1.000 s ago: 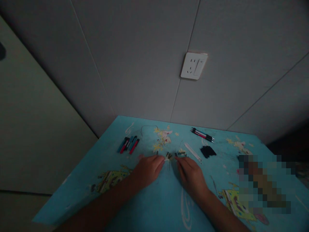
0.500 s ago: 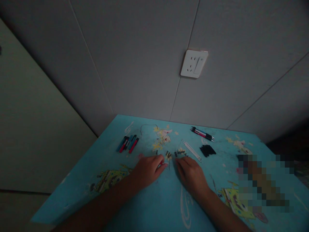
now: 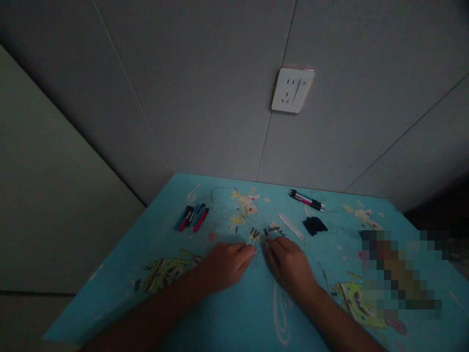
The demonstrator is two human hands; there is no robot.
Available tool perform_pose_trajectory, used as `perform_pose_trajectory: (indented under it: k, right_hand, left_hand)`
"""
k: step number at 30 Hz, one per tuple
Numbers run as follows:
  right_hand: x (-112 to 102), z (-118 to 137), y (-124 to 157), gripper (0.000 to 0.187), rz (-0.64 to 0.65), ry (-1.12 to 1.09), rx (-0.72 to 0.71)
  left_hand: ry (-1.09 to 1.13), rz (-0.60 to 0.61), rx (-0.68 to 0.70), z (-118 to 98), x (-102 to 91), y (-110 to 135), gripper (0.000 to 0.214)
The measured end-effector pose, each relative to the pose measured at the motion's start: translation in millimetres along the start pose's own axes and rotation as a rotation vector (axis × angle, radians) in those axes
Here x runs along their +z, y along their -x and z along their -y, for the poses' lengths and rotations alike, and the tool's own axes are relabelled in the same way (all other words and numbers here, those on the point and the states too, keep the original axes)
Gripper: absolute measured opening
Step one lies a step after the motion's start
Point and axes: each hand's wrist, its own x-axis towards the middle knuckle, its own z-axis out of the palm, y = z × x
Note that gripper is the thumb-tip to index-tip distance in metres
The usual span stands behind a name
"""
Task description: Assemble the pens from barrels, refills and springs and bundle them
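Observation:
My left hand (image 3: 229, 264) is closed in a pinch above the middle of the table. A small whitish tip of a slim pen part (image 3: 255, 252) shows at its fingertips; the rest is hidden by the fingers. My right hand (image 3: 289, 259) rests just to the right, fingers curled down at the near side of a row of small dark pen pieces (image 3: 274, 230). Whether anything sits between those fingertips cannot be made out. Beyond my left hand lie several more short dark pieces (image 3: 254, 232). White pen refills (image 3: 291, 228) lie beyond my right hand.
Red, blue and black pen barrels (image 3: 191, 217) lie in a group at the left. Several pens (image 3: 307, 200) lie together at the back right, above a pile of black parts (image 3: 314, 225). The blue patterned table (image 3: 120, 298) meets a wall with a socket (image 3: 293, 90).
My left hand has turned and lowered slightly, and the red and white part seen in its pinch is now mostly covered. The right hand stays nearly in place. The view has shifted slightly.

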Motion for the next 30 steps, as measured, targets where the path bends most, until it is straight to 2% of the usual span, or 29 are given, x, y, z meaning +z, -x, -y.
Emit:
perform_pose_trajectory:
  k: [8,14,18,23,30]
  right_hand:
    - [8.7,1.4,-5.0,0.032,0.007,0.146,0.057]
    - [4.4,1.6,-5.1,0.020,-0.036,0.134,0.034]
    - [1.7,2.3,-5.6,0.020,-0.054,0.136,0.062]
    - [3.5,2.2,-6.8,0.019,-0.064,0.128,0.086]
    - [0.6,3.2,-7.2,0.017,-0.036,0.066,0.070]
  left_hand:
    - [0.011,-0.003,-0.005,1.5,3.3,-0.8,0.020]
    - [0.056,-0.048,-0.032,3.6,5.8,-2.1,0.023]
    - [0.040,-0.065,-0.055,2.0,2.5,-2.1,0.022]
    - [0.025,-0.058,-0.021,0.7,0.3,-1.4,0.017]
    - [0.042,-0.089,-0.064,2.8,0.7,-4.0,0.023]
